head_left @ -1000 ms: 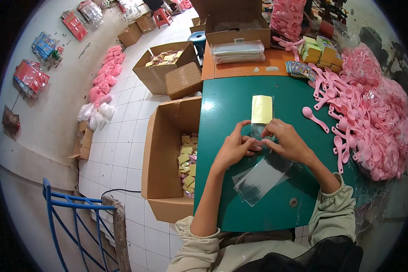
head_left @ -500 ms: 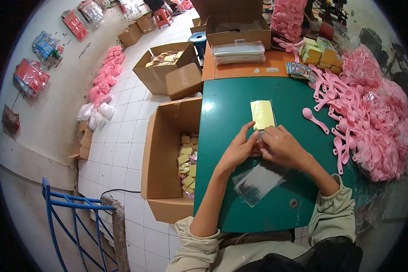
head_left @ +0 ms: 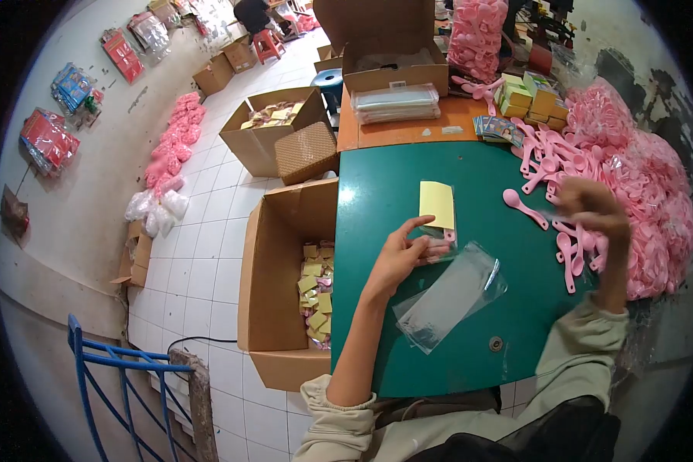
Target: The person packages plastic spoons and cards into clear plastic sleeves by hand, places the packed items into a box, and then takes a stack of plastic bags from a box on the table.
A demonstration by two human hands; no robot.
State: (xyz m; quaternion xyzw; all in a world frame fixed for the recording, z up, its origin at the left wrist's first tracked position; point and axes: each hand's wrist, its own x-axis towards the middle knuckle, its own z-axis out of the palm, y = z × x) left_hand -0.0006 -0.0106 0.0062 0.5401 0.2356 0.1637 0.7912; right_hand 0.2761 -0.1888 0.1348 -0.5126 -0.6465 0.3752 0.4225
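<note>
A clear plastic bag with a yellow card in it is at my left hand. My left index finger lies on the card's lower edge, while the thumb and other fingers are at the bag's bottom part. A bit of pink spoon handle shows under the card. My right hand is smeared by motion over the edge of the pink spoon pile, so its fingers cannot be read. Flat clear bags lie nearer me on the green table. A single pink spoon lies left of my right hand.
Left of the table stands an open carton with several yellow-carded packets inside. Behind it are another filled carton and a woven box. Stacked plastic bags and small yellow boxes sit at the back. A person sits far off.
My right hand has left the bag and swung right to the spoon pile. My left hand stays at the carded bag. The loose flat bags are now uncovered.
</note>
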